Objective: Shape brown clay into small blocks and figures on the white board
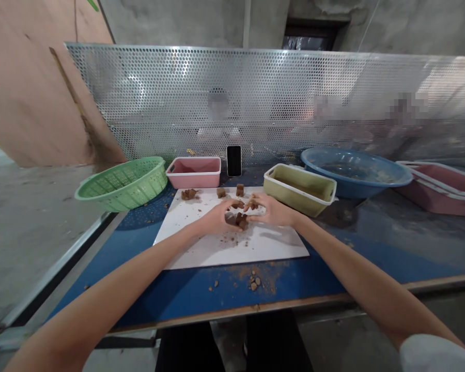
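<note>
Both of my hands curl in from the sides over a white board (201, 253). Between them is a rough brown clay lump (241, 220). My left hand (217, 216) has its thumb along the lower left of the lump, its fingers arched above. From the other side, my right hand (273, 211) sets its thumb against the lump's right edge. The fingertips of both hands look brown with clay; small bits there are hard to tell apart from the fingers. Along the board's back edge lie a crumbly clay piece (188, 194), a squarish block (220, 192) and another block (239, 189).
A green basket (124, 183), pink tub (194, 180) and upright phone (234, 160) stand behind the board. To the right are an olive tub (298, 194), blue basin (356, 173) and pink containers (442, 191). Crumbs (254, 282) lie near the front edge; a perforated metal panel (178, 103) rises behind.
</note>
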Available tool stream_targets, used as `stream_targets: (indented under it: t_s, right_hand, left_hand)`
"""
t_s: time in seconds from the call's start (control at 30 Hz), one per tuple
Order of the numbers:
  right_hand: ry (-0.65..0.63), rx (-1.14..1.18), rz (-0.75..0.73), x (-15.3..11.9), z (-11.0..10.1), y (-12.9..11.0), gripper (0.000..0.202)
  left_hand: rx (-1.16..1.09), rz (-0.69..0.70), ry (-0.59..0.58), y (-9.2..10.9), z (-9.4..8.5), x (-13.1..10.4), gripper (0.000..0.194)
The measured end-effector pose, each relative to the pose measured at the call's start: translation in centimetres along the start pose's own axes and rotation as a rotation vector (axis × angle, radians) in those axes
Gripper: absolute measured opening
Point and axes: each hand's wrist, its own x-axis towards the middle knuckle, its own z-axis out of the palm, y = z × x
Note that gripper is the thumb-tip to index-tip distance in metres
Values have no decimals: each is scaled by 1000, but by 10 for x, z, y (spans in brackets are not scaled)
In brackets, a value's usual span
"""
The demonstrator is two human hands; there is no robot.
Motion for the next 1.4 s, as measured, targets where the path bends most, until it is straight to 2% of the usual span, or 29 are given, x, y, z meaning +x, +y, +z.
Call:
stream_targets:
  t_s: [0.17, 0.3, 0.43, 0.8, 1.1, 1.2, 1.4]
  right_hand:
    - [70, 7, 14, -14, 12, -2, 50]
    - [51, -96, -84, -29, 23, -5, 45]
    - [54, -129, -132, -31, 24, -12, 42]
    - [21, -98, -149, -29, 27, -9, 40]
    - [-22, -66, -99, -28, 28, -7, 39]
    - [1, -58, -91, -29, 30, -8, 39]
    - [126, -88, -1, -30, 34, -7, 45]
  left_hand:
    - [-265, -64, -62, -9, 13, 2, 75]
    - [-357, -48, -64, -16, 21, 3, 77]
    - [-409, -18, -56, -16, 25, 4, 72]
    - [-425, -82, -30, -12, 24, 0, 75]
    - [-389, -50, -21, -13, 23, 0, 75]
    - [-351, -49, -18, -13, 23, 0, 75]
    - [-285, -61, -6, -14, 23, 0, 75]
